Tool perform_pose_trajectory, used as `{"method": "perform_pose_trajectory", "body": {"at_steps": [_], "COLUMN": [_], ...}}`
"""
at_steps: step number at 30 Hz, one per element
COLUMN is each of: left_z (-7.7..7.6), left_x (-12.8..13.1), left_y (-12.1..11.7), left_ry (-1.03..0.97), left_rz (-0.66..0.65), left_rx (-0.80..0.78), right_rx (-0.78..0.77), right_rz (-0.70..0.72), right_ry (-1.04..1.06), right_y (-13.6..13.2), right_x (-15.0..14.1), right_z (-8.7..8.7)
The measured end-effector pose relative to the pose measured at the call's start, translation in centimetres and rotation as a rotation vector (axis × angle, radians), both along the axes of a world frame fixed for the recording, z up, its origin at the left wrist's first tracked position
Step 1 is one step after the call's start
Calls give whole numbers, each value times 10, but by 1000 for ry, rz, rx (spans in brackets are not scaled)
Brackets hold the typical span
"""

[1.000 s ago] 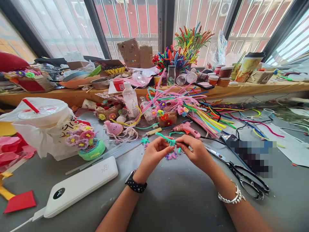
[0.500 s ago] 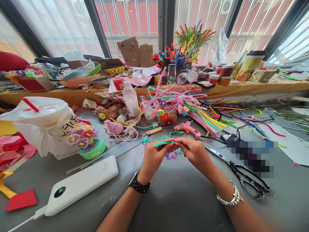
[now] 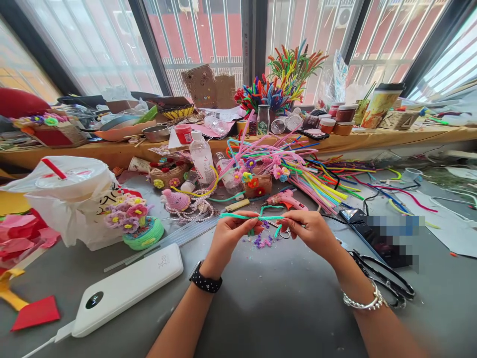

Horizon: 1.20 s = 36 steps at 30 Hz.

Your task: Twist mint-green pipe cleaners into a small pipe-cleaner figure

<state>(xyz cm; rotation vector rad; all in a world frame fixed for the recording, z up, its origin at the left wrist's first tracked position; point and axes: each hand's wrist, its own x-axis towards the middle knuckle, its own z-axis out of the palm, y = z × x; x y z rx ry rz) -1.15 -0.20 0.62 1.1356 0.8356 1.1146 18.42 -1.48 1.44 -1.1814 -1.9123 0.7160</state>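
A teal-green pipe cleaner (image 3: 271,217) is stretched between my two hands above the middle of the grey table. My left hand (image 3: 227,241) pinches it between thumb and fingers, and one end sticks out to the left. The fingers of my right hand (image 3: 313,229) are closed on its other side. More teal pieces loop behind and hang below; how they join is unclear. Small purple flower-like bits (image 3: 263,242) lie beneath my hands. Just beyond my right hand is a pink glue gun (image 3: 287,199).
Black-handled scissors (image 3: 385,281) and a phone (image 3: 367,233) lie at right. A white power bank (image 3: 128,291), a crocheted flower pot (image 3: 143,232) and a bagged cup (image 3: 76,199) stand at left. Behind are a pile of pipe cleaners (image 3: 316,186) and bottles (image 3: 201,156).
My hands have moved apart, right hand going right and left hand slightly left, leaving a length of pipe cleaner visible between them. The view has shifted slightly.
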Motion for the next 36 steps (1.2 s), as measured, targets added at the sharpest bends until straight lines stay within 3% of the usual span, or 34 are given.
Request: {"method": "perform_pose_trajectory", "body": {"at_steps": [4, 7, 10, 13, 16, 19, 27, 30, 36], "left_z": [0, 0, 1, 2, 2, 0, -4, -6, -9], "left_x": [2, 1, -4, -11, -14, -15, -10, -7, 0], "left_y": [-3, -3, 2, 7, 11, 13, 14, 13, 7], "left_ry": [-50, -71, -89, -110, -147, -183, -106, 61, 398], "left_rz": [-16, -12, 89, 239, 336, 385, 300, 321, 276], "left_rx": [-34, -62, -60, -25, -16, -11, 20, 144, 487], "right_rx": [-336, -416, -278, 20, 96, 122, 153, 188, 386], "right_rz": [65, 64, -34, -242, -152, -160, -264, -303, -219], "right_ry": [273, 398, 235, -240, -655, -808, -790, -724, -334], "right_y": [-1, 1, 7, 14, 20, 24, 27, 22, 8], "right_x": [-1, -4, -5, -4, -3, -4, 1, 1, -11], "right_z": [1, -2, -9, -20, -32, -39, -35, -28, -19]}}
